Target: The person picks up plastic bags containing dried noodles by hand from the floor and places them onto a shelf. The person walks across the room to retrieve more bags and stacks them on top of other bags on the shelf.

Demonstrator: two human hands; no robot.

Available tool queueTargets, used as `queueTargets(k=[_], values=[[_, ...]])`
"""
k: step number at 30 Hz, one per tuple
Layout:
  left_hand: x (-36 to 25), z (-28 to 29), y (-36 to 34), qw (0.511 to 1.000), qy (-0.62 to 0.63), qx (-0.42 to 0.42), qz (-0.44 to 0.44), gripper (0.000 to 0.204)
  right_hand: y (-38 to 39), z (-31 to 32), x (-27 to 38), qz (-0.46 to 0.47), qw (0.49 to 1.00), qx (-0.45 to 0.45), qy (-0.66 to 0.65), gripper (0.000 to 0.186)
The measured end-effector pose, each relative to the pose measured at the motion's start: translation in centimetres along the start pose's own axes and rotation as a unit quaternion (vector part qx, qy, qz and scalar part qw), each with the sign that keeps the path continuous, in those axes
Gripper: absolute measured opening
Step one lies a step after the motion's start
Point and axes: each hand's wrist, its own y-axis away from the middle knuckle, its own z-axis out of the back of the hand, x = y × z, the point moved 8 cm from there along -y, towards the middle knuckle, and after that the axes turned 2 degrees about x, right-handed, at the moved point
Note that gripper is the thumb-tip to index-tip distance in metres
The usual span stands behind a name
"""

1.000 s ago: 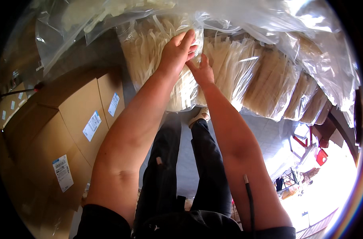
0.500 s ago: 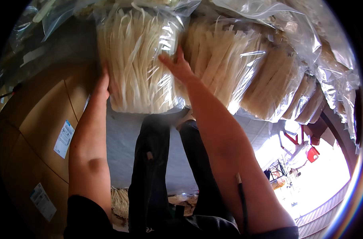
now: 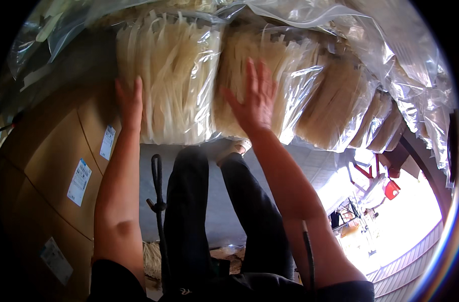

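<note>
A clear plastic bag of long, flat, cream-coloured strips (image 3: 176,80), which look like wide dried noodles, stands upright in front of me. My left hand (image 3: 130,104) lies along its left side, thumb and fingers apart. To its right is a second such bag (image 3: 295,83), close against the first. Over that second bag's left part my right hand (image 3: 254,98) is spread, fingers pointing away from me. Whether the palm presses on the plastic or hovers just above it, I cannot tell. Neither hand grips anything.
More bags of strips (image 3: 335,95) continue the row to the right, under loose clear plastic sheeting (image 3: 390,40). Brown cartons (image 3: 53,146) with white labels are stacked at my left. Below are my legs and a grey floor (image 3: 219,201). A black cord (image 3: 158,196) hangs by my left leg.
My right hand has left the first bag's right edge and moved right, spreading over the second bag. The first bag sits slightly further left and stands closer in line with the row.
</note>
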Motion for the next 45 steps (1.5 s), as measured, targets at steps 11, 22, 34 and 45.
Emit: queueTargets(k=[11, 22, 34, 45], values=[[-3.7, -3.2, 4.0, 0.957, -0.289, -0.03, -0.025, 0.1, 0.8, 0.2, -8.3, -0.086, 0.994, 0.059, -0.011, 0.085], [0.8, -9.2, 15.5, 0.601, 0.676, 0.078, 0.42, 0.08, 12.8, -9.0, -12.6, -0.361, 0.204, -0.082, -0.906, 0.086], [1.5, 0.6, 23.5, 0.836, 0.265, 0.234, 0.419, 0.069, 31.1, 0.5, -10.4, -0.332, 0.809, 0.418, -0.246, 0.069], [-14.9, 15.1, 41.4, 0.947, -0.118, 0.291, -0.075, 0.039, 45.0, 24.5, 5.0, -0.127, 0.917, 0.378, -0.004, 0.067]])
